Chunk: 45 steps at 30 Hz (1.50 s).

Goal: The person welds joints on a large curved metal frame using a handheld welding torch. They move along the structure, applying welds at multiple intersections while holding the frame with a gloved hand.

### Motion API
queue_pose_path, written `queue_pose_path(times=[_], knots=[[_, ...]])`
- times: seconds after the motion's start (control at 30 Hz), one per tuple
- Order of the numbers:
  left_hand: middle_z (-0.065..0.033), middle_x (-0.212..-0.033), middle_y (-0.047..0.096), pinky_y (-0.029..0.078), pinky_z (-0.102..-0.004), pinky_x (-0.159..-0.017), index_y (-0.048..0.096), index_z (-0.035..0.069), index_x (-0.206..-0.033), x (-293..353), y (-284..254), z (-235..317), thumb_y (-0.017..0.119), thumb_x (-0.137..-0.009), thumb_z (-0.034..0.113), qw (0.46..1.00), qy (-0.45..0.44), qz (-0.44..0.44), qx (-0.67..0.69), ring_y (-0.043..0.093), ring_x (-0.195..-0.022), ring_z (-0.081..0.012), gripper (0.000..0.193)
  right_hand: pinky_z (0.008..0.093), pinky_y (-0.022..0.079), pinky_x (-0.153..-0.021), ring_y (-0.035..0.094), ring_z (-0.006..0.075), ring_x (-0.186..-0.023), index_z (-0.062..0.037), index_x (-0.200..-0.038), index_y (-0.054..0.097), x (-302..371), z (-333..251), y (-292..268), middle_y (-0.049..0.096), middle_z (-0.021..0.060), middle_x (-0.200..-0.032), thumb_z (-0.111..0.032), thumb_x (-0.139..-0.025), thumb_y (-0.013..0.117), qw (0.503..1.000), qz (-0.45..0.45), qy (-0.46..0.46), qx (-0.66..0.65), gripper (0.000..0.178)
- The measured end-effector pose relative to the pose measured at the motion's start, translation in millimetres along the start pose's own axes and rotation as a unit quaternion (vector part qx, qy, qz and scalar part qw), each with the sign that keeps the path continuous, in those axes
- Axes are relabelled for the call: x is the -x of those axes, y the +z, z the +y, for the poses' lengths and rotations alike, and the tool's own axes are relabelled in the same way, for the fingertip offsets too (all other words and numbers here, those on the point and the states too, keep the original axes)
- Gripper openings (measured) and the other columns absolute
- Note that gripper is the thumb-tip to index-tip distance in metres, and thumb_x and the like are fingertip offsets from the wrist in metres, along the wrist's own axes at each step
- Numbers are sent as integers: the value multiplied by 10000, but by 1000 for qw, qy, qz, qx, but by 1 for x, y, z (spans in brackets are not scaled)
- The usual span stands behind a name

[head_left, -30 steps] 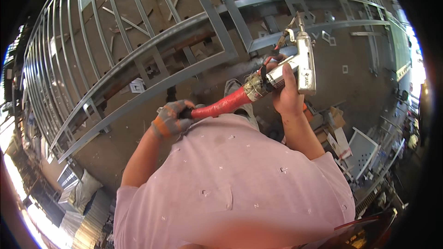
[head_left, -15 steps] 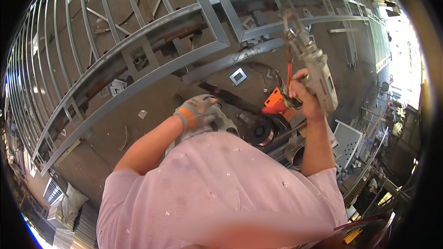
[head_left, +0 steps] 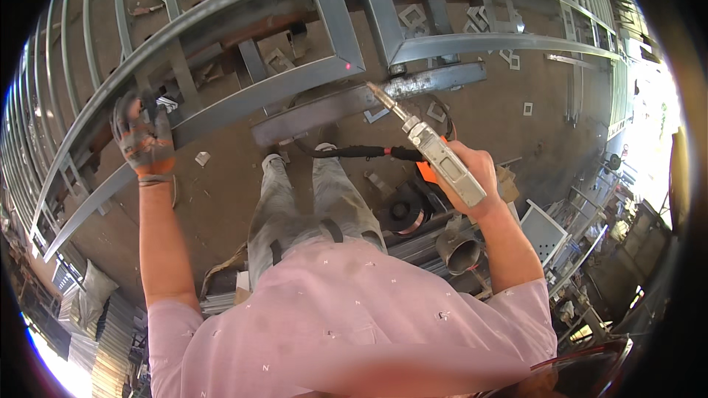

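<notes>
My bare right hand [head_left: 472, 177] is closed around the grip of a silver handheld laser welding gun [head_left: 442, 158], its narrow nozzle pointing up and left. A small red light dot shows on the corner of a grey metal frame [head_left: 251, 96], just ahead of the nozzle tip; the tip stands apart from the metal. My left hand [head_left: 145, 136], in a grey and orange work glove, is at the frame's lower rail on the left. Its fingers are stretched forward and slightly blurred, with nothing seen in them. Whether they touch the rail I cannot tell.
A thick metal beam [head_left: 317, 119] lies below the frame, in front of my feet. A black hose [head_left: 354, 152] runs to the gun. A wire spool [head_left: 405, 214] and a metal cup-shaped piece [head_left: 461, 250] are by my right side. Square plates [head_left: 413, 18] lie scattered on the floor.
My left hand has moved from in front of my body out to the frame's left rail. The welding gun has come down and turned, its nozzle now toward the frame corner.
</notes>
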State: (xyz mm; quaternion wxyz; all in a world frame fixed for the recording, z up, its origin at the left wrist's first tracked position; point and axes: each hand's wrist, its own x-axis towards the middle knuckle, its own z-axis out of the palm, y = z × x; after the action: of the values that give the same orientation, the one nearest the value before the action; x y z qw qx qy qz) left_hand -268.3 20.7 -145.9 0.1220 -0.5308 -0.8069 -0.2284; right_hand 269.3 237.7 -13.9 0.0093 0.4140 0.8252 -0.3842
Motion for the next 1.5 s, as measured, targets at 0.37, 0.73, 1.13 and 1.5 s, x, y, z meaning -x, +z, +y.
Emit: queue_pose_path(times=[0.37,0.73,1.13,1.5], knots=[[-198,-1408,696,472,-519,-1178,696,20,-1340,-4,1,8,755,-984,152,999,0,31,19,636,-1340,-413,385,389,578,-688,727,374,-744,-30,-1095,743,-16,-7,5,739,152,-832,-58,-869,787,999,2,39,-9,232],[-210,-1380,719,516,-485,-1147,686,-8,-1362,-5,-2,8,731,-1025,100,999,15,35,15,674,-1294,-419,357,418,581,-697,726,441,-810,-53,-1097,727,-24,-6,-2,730,171,-864,-64,-823,795,998,-27,46,-21,282],[-195,-1431,694,537,-487,-1139,684,7,-1356,-3,-2,7,743,-1013,55,999,7,32,-2,674,-1310,-396,352,403,566,-660,707,446,-767,-56,-1029,720,-29,-15,-7,720,177,-820,-114,-886,843,996,-26,73,-30,198],[-189,-1422,699,503,-481,-1164,685,12,-1377,-1,-2,4,741,-1020,129,1000,-3,28,-2,661,-1319,-394,380,281,581,-630,834,209,-703,0,-997,701,-35,-14,-16,757,69,-730,-56,-996,753,998,-60,23,9,77]])
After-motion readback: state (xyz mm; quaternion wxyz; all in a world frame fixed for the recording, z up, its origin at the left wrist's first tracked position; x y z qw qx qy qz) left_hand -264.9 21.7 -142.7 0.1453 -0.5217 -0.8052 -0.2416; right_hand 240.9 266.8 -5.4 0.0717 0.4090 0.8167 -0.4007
